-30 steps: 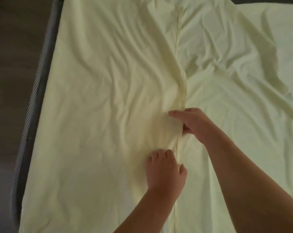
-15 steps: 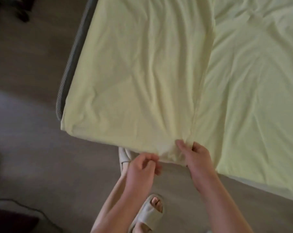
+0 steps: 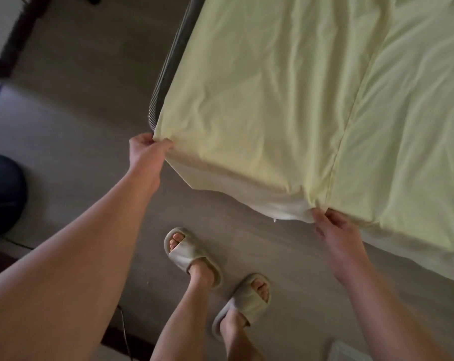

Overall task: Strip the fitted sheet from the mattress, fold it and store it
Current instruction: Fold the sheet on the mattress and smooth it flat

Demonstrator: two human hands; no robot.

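The left hand (image 3: 145,149) has swung out, gripping the near-left corner of the pale yellow fabric fitted sheet (image 3: 259,100); the right hand (image 3: 332,227) pinches its near hem, probably squaring the fold.

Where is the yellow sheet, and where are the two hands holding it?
sheet (image 3: 272,87): head view, its wrinkled top layer.
left hand (image 3: 145,152): head view, back of the hand, at the sheet's corner.
right hand (image 3: 335,230): head view, back of the hand, at the sheet's edge.
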